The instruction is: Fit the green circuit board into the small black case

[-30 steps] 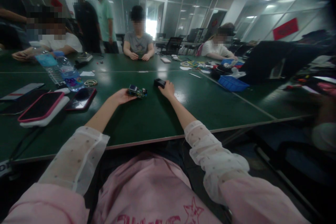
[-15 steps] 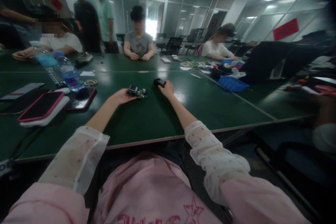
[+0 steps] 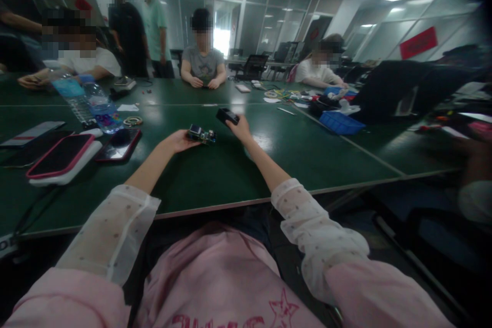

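Note:
My left hand (image 3: 179, 141) holds a small circuit board (image 3: 203, 135) with a dark, screen-like block at its left end. The board is just above the green table (image 3: 215, 179), its parts facing up. To the right of it, my right hand (image 3: 242, 130) grips a small black box (image 3: 227, 116) at its near right end. A shiny dark panel shows on the box's upper face. Box and board are apart. Some of my fingers are hidden beneath what they hold.
Phones (image 3: 61, 156) and two plastic bottles (image 3: 100, 107) are on the left. A blue basket (image 3: 341, 122), loose wires (image 3: 282, 94) and a thin light stick (image 3: 286, 111) are at the right. Across the table a person (image 3: 203, 61) sits, hands together; others sit or stand around.
My right hand has moved slightly left and up with the black box, bringing it nearer the board. My left hand and the circuit board have stayed in place.

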A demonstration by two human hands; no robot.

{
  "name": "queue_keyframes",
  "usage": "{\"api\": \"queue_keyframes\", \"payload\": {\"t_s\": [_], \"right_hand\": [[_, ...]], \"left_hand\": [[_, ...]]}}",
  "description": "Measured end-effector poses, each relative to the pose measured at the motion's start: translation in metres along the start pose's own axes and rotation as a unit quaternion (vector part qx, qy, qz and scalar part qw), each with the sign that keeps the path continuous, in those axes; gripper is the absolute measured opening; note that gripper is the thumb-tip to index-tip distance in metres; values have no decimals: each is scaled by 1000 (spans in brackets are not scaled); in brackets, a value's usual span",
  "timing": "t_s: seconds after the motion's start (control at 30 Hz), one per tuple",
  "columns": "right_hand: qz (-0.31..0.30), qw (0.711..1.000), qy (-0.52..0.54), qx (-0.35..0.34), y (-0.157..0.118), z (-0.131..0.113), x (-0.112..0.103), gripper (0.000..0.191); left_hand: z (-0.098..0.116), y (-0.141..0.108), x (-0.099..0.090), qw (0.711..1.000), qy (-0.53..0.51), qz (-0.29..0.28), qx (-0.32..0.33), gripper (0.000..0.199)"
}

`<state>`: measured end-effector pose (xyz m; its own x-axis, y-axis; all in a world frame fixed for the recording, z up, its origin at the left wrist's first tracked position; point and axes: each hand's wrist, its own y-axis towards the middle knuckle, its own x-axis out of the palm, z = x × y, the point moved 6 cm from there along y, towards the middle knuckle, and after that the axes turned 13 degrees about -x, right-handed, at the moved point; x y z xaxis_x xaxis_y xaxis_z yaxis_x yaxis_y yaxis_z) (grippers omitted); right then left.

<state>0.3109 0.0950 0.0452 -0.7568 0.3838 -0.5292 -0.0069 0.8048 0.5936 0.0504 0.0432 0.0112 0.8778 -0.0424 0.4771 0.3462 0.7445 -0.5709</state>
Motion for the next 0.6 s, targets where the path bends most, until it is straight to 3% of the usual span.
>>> {"api": "queue_keyframes", "payload": {"t_s": [0.17,0.3,0.43,0.6], "right_hand": [[-11,990,125,-61,-2,-22,9,68],[-59,972,195,-121,-8,-51,17,80],[-126,948,222,-191,-18,-76,26,79],[-175,941,197,-214,-26,-75,39,76]], "left_hand": [[1,3,-1,1000,-7,-7,0,42],[0,5,-2,1000,-26,-7,3,41],[0,1,-1,1000,1,13,16,38],[0,-5,1,999,0,24,32,38]]}}
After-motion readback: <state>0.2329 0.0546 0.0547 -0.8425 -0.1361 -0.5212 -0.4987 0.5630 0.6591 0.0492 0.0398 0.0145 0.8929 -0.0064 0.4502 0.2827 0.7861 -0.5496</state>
